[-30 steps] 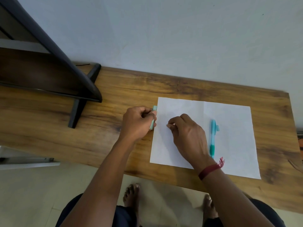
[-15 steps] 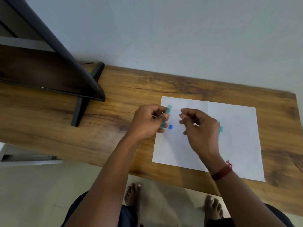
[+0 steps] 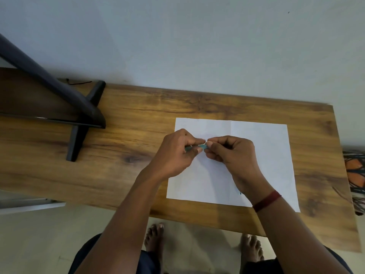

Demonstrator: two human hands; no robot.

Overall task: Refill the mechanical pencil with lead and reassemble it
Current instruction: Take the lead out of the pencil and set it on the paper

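Observation:
Both hands meet above the white paper sheet (image 3: pixel 266 155) on the wooden table (image 3: pixel 128 125). My left hand (image 3: pixel 173 155) is closed around a small teal lead case (image 3: pixel 203 146), of which only a short piece shows between the hands. My right hand (image 3: pixel 233 153) pinches the case's right end with thumb and fingertips. The teal mechanical pencil lies on the paper, almost wholly hidden under my right wrist; only its tip (image 3: pixel 240 193) peeks out. I cannot make out any lead.
A dark screen on a black stand (image 3: pixel 83 115) fills the table's left part, its foot (image 3: pixel 77 143) reaching toward the front. A wall runs along the back edge. A patterned cloth (image 3: pixel 355 175) lies past the right edge. Bare feet stand below the front edge.
My right hand left the paper and rose to the case held in my left hand; the two now touch at it. The small blue piece seen on the paper is out of sight.

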